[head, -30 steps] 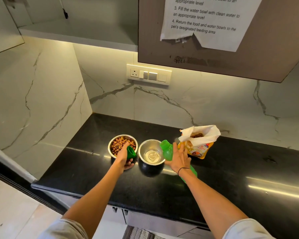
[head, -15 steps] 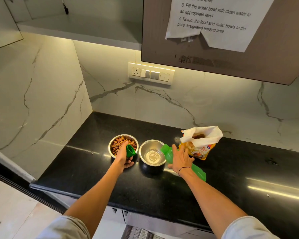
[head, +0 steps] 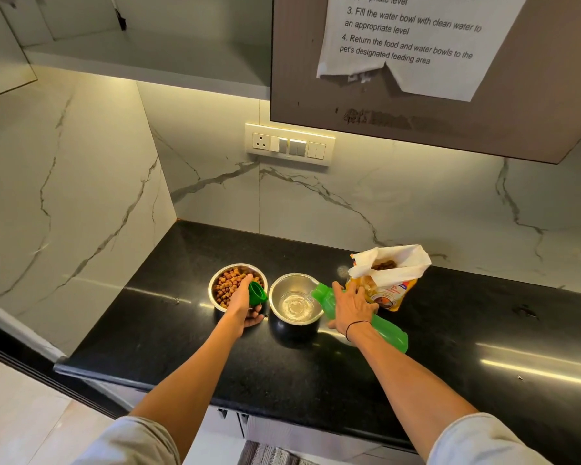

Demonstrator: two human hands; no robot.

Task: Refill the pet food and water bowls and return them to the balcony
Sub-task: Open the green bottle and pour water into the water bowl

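Two steel bowls stand side by side on the black counter [head: 168,333]. The left food bowl [head: 227,283] holds brown kibble. The right water bowl [head: 294,305] has a little water in it. My right hand [head: 351,307] grips a green bottle [head: 388,333], tilted with its mouth over the water bowl's right rim, and a thin stream of water runs into the bowl. My left hand [head: 244,302] holds the green bottle cap [head: 257,293] in front of the food bowl.
An opened kibble bag [head: 388,275] stands just right of the bowls, close behind my right hand. A switch panel [head: 289,144] sits on the marble back wall. A cabinet with a paper instruction sheet [head: 410,38] hangs overhead. The counter's front edge runs below my forearms.
The green bottle has tipped further, its base swinging out right and its mouth lowering over the water bowl. Water now runs out. My left hand with the cap has stayed put.
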